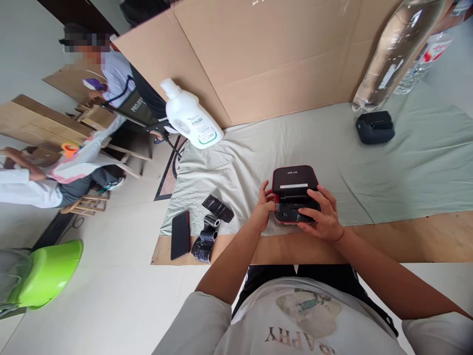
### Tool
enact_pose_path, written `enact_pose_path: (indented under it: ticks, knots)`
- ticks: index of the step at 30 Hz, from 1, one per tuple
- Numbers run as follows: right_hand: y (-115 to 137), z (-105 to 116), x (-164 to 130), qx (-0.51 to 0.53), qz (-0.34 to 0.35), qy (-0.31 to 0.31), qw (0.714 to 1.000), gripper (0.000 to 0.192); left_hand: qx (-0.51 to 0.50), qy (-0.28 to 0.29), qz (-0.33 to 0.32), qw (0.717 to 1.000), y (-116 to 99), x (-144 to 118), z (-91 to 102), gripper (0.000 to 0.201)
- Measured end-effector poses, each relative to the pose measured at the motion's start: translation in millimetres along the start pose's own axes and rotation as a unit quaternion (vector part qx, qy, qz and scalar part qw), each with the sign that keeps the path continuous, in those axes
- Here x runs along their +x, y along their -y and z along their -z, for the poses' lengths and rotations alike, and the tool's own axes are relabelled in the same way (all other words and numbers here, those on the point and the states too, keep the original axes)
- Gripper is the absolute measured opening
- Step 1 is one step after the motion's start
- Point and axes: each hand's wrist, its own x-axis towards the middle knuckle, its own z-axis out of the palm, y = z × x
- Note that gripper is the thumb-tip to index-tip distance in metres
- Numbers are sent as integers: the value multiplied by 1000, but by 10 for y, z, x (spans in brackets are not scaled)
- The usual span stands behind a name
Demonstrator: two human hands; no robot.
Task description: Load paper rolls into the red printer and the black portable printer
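Observation:
A small black label printer (295, 178) with a red rim lies on the cloth near the table's front edge. A white strip (293, 186) shows across its middle, above a dark recess. My left hand (263, 209) grips the printer's left side, fingers along the edge. From the right, my right hand (322, 217) holds it, with fingertips over the front part and the recess. Left of my hands lie a flat black-wrapped piece (218, 208) and small rolls in black wrapping (206, 239). Beside them rests a dark phone (180, 235).
A white detergent bottle (192, 116) stands at the back left, by a cardboard panel (273, 59). Toward the back right are a large clear bottle (397, 54), a labelled water bottle (421, 61) and a black case (375, 127). Two people sit left; a green tub (51, 276) stands below.

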Motion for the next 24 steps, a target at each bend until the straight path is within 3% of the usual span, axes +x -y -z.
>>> enact_pose_path:
  ticks: [3, 6, 9, 12, 14, 18, 20, 22, 24]
  knots:
    - [-1, 10, 2, 4, 1, -2, 1000, 35, 10, 6, -11, 1000, 32, -10, 25, 97]
    - [-36, 6, -4, 41, -16, -5, 999, 54, 35, 16, -20, 999, 38, -50, 41, 87]
    - [-93, -15, -16, 80, -39, -5, 996, 66, 158, -47, -94, 982, -51, -88, 25, 64]
    - [-138, -37, -29, 92, -59, -2, 994, 70, 330, -97, -215, 914, -243, -78, -81, 31]
    - [-153, -42, -38, 95, -61, -1, 994, 72, 448, -49, -252, 856, -385, -32, -214, 22]
    - [-162, -28, -50, 98, -49, 7, 994, 71, 687, 82, -214, 689, -555, 122, -538, 28]
    - [-164, -18, -53, 96, -49, 11, 994, 69, 750, 116, -177, 627, -571, 200, -660, 25]
    - [-167, -12, -52, 92, -53, 14, 994, 67, 771, 132, -152, 605, -563, 264, -722, 23]
    - [-174, -14, -46, 86, -52, 15, 995, 66, 771, 132, -145, 606, -549, 304, -723, 22]
